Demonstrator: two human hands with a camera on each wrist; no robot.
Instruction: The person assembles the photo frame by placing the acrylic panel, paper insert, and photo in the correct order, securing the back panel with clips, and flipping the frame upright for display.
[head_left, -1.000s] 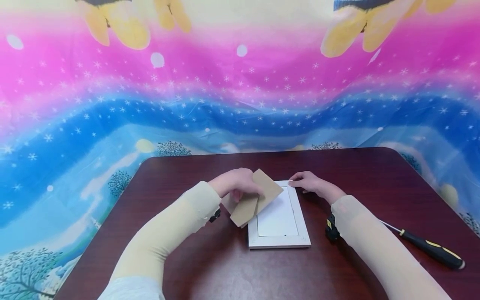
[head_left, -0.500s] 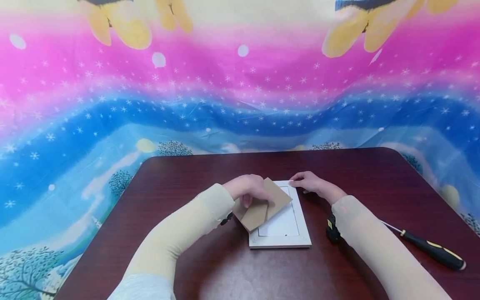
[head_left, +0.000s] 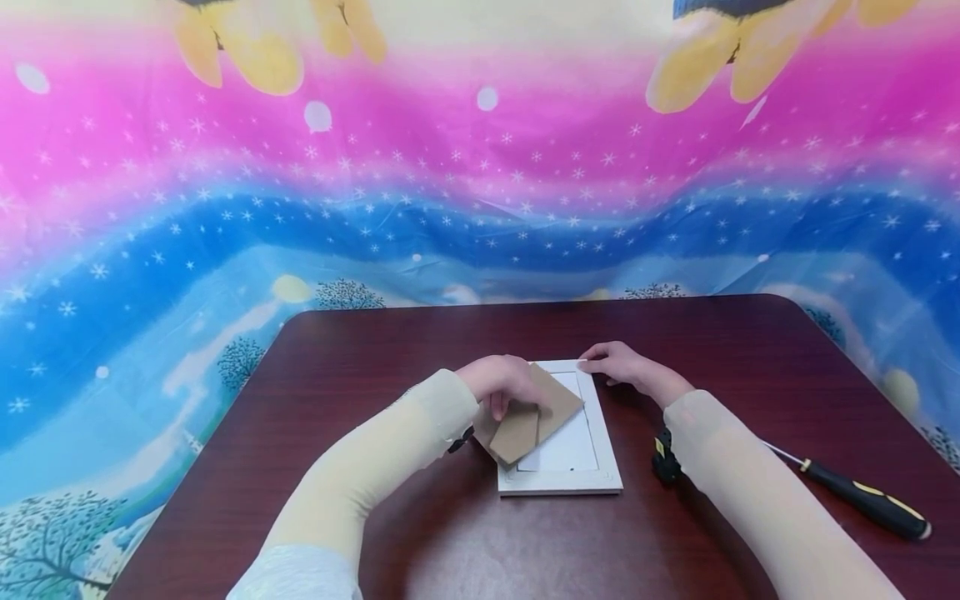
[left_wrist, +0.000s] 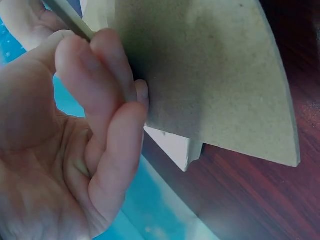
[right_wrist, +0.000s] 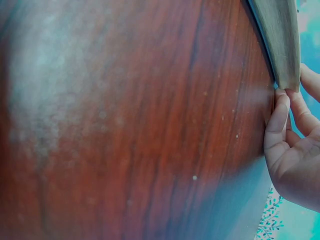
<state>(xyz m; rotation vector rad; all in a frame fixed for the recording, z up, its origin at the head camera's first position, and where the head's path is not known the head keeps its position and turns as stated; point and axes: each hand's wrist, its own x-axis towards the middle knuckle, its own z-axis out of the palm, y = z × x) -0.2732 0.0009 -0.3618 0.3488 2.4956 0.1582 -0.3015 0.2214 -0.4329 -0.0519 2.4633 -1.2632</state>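
Note:
A white picture frame (head_left: 603, 450) lies back side up on the table, with a white sheet (head_left: 566, 450) inside its border. Over its left part, my left hand (head_left: 506, 383) holds a brown backing board (head_left: 558, 404) turned at an angle to the frame. The left wrist view shows thumb and fingertips pinching the raised stand flap (left_wrist: 70, 17), while other fingers lie against the board's face (left_wrist: 215, 75). At the far right corner, my right hand (head_left: 618, 363) grips the frame's edge (right_wrist: 285, 45) between thumb and fingers.
To the right of the right forearm lies a screwdriver (head_left: 862, 496) with a black and yellow handle. The dark red wooden table (head_left: 420, 533) reaches back to a printed cloth backdrop (head_left: 480, 200).
My left hand has carried the backing board to the right and lower over the frame. My right hand and the frame have stayed in place.

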